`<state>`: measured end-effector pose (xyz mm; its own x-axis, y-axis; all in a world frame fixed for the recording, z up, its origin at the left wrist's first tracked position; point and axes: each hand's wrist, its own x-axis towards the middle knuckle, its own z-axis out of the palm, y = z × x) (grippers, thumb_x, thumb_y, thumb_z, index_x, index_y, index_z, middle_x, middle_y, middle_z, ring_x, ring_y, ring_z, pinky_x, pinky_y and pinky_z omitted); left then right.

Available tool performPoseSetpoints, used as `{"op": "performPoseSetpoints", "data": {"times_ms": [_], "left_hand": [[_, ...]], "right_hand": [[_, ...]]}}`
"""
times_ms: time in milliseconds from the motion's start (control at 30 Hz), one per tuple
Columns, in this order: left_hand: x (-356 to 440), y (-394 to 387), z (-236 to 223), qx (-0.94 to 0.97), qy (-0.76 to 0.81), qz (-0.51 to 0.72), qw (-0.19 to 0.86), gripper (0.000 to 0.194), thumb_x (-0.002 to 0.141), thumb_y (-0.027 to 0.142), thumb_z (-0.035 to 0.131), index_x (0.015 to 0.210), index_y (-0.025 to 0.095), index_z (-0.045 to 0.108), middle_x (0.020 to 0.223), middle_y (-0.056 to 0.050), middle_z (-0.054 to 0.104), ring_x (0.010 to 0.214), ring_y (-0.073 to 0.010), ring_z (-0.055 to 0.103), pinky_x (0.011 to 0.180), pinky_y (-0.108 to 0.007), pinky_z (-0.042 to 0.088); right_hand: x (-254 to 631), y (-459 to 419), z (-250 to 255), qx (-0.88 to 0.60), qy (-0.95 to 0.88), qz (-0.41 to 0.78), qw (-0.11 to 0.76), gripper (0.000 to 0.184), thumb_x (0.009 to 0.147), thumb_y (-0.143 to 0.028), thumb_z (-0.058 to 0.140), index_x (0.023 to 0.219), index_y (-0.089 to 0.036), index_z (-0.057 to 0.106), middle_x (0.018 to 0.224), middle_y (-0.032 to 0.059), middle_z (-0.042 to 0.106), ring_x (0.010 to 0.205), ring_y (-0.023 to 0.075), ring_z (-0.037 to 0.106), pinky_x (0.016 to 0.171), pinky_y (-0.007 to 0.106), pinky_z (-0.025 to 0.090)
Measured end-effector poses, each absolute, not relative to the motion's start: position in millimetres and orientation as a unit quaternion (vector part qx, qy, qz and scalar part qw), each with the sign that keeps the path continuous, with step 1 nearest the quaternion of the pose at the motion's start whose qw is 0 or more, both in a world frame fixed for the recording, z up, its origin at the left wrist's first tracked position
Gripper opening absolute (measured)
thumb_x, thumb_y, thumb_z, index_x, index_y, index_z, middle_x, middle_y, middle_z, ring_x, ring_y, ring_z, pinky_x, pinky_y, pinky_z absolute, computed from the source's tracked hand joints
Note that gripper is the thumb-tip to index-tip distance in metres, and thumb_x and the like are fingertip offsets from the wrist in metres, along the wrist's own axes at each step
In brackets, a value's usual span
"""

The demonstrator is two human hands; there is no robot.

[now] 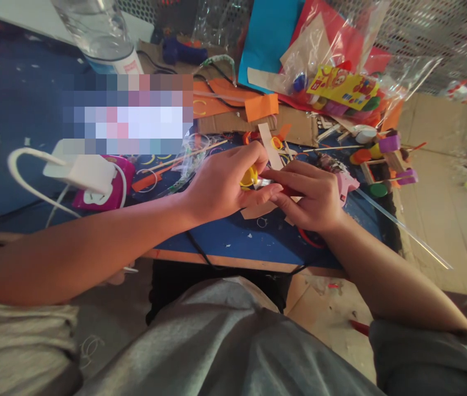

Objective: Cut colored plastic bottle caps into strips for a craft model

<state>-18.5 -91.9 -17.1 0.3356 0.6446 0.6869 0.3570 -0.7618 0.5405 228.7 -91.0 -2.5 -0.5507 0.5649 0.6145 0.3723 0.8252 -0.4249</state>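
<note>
Over the front part of the blue table, my two hands meet fingertip to fingertip. My left hand (223,184) is closed around a small yellow round piece (249,176), which its fingers partly cover. A small shiny, whitish piece (263,182) shows between the hands, and its kind is unclear. My right hand (313,192) is pinched against that spot, its fingers hiding whatever they grip. Beneath the hands lie cut cardboard strips (270,144). Just past my right hand is a pink star-shaped item (347,184).
At the left, a white charger (88,173) sits on a magenta socket block (105,198). A water bottle (99,38) stands behind. Craft bags (344,91), orange paper (261,106), sticks and a clear tube (406,228) crowd the right. Cardboard (443,209) lies alongside.
</note>
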Motion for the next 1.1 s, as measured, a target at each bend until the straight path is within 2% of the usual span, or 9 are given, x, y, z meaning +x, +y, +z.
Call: {"op": "performPoseSetpoints", "data": {"times_ms": [100, 233, 467, 900, 1100], "left_hand": [[-18, -92, -15, 0.804, 0.311, 0.486, 0.144, 0.058, 0.102, 0.085, 0.073, 0.099, 0.028, 0.062, 0.084, 0.000, 0.070, 0.073, -0.0161, 0.066, 0.067, -0.035, 0.052], [-17, -94, -13, 0.801, 0.292, 0.509, 0.121, 0.053, 0.104, 0.076, 0.077, 0.096, 0.027, 0.059, 0.081, 0.002, 0.070, 0.069, -0.0131, 0.064, 0.064, -0.032, 0.050], [-15, -96, -12, 0.801, 0.311, 0.506, 0.075, 0.050, 0.109, 0.072, 0.071, 0.094, 0.026, 0.058, 0.074, 0.005, 0.067, 0.063, -0.0110, 0.060, 0.059, -0.030, 0.046], [-17, -99, -12, 0.820, 0.312, 0.474, 0.072, 0.039, 0.115, 0.061, 0.065, 0.101, 0.025, 0.059, 0.083, 0.001, 0.073, 0.071, -0.0139, 0.069, 0.067, -0.031, 0.051], [-18, -103, -9, 0.836, 0.329, 0.433, 0.068, 0.033, 0.114, 0.056, 0.063, 0.107, 0.024, 0.064, 0.087, -0.002, 0.076, 0.077, -0.0171, 0.074, 0.071, -0.033, 0.053]], "right_hand": [[228, -91, -2, -0.251, -0.874, 0.127, 0.397, 0.041, 0.112, -0.055, 0.077, 0.132, -0.023, 0.094, 0.094, 0.0096, 0.083, 0.074, 0.0194, 0.075, 0.066, 0.032, 0.063], [228, -91, -1, -0.225, -0.875, 0.138, 0.406, 0.037, 0.112, -0.048, 0.079, 0.134, -0.022, 0.093, 0.096, 0.0094, 0.083, 0.078, 0.0194, 0.078, 0.070, 0.031, 0.064], [229, -91, -2, -0.218, -0.875, 0.134, 0.410, 0.038, 0.113, -0.049, 0.079, 0.134, -0.020, 0.092, 0.094, 0.0087, 0.081, 0.080, 0.0194, 0.078, 0.071, 0.030, 0.063], [230, -89, -6, -0.238, -0.874, 0.130, 0.402, 0.039, 0.113, -0.052, 0.076, 0.132, -0.022, 0.093, 0.087, 0.0064, 0.076, 0.070, 0.0169, 0.070, 0.063, 0.029, 0.057], [229, -90, -8, -0.232, -0.877, 0.141, 0.397, 0.037, 0.113, -0.049, 0.077, 0.135, -0.022, 0.092, 0.087, 0.0061, 0.075, 0.072, 0.0177, 0.072, 0.064, 0.030, 0.058]]}}
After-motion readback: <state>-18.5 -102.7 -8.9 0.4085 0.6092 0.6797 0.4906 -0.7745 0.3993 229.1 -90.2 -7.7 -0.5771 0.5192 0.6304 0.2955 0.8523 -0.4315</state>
